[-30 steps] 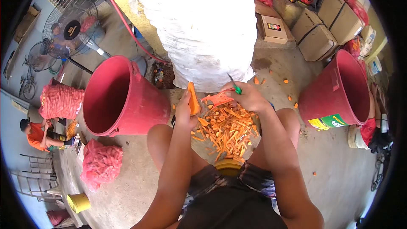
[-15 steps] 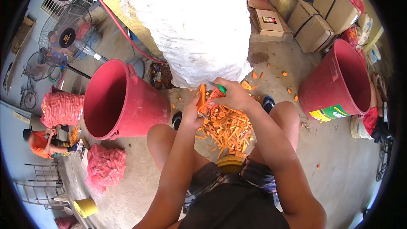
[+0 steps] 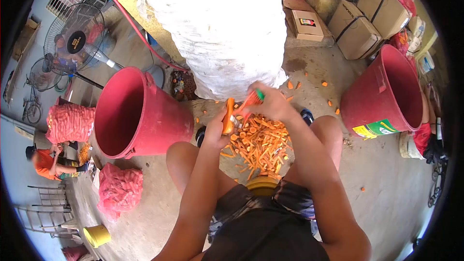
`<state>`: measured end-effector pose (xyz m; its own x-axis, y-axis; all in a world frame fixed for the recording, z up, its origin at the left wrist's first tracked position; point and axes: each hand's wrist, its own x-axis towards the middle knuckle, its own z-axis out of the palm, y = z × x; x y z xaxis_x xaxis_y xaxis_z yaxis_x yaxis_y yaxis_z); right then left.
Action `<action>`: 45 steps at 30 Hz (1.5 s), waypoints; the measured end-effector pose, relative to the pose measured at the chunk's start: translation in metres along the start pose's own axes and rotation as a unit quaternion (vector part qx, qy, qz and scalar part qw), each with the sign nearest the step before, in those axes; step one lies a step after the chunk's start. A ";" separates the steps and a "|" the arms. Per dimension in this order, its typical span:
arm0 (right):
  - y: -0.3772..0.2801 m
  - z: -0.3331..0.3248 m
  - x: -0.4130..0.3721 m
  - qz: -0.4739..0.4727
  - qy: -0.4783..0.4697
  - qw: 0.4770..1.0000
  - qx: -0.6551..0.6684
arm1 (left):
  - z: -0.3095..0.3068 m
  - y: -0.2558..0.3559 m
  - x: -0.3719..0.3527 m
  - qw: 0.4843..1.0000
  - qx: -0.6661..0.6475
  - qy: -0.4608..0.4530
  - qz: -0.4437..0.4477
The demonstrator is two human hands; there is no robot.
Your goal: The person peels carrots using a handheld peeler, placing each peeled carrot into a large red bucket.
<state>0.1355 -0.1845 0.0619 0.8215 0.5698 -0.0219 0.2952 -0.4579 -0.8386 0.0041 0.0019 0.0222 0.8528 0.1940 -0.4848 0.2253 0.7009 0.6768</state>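
My left hand (image 3: 215,129) is closed around a peeled-looking orange carrot (image 3: 228,115), held upright in front of the white sack. In my right hand (image 3: 274,105) is a peeler (image 3: 250,102) with a red handle, a green end and a metal head. The peeler's head is close beside the carrot; whether it touches is blurred. Below both hands, a heap of orange peelings and cut ends (image 3: 261,142) lies on the floor between my feet.
A big white sack (image 3: 227,34) stands ahead. Red bins stand at left (image 3: 166,121) and right (image 3: 362,94). Pink net bags (image 3: 121,188), a fan (image 3: 75,42), cartons (image 3: 355,31) and a yellow bucket (image 3: 97,236) are around. A person in orange (image 3: 44,162) sits far left.
My right hand and the peeler have shifted a little up and to the right, and the peeler's head has moved up along the carrot. My left hand has tilted slightly.
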 end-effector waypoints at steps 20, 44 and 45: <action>0.009 0.010 -0.007 -0.095 -0.057 0.991 0.068 | -0.023 -0.009 0.015 0.995 -0.079 -0.045 -0.042; -0.004 0.007 -0.013 -0.063 -0.089 0.994 0.015 | -0.003 -0.012 0.007 0.992 -0.067 -0.081 -0.066; -0.008 0.004 -0.013 -0.051 -0.097 0.994 0.010 | 0.001 -0.012 0.005 0.994 -0.064 -0.061 -0.070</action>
<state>0.1208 -0.1857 0.0667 0.6778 0.7342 -0.0400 0.3607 -0.3794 -0.8520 0.0062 -0.0060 0.0119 0.8699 0.0102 -0.4931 0.2896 0.7987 0.5275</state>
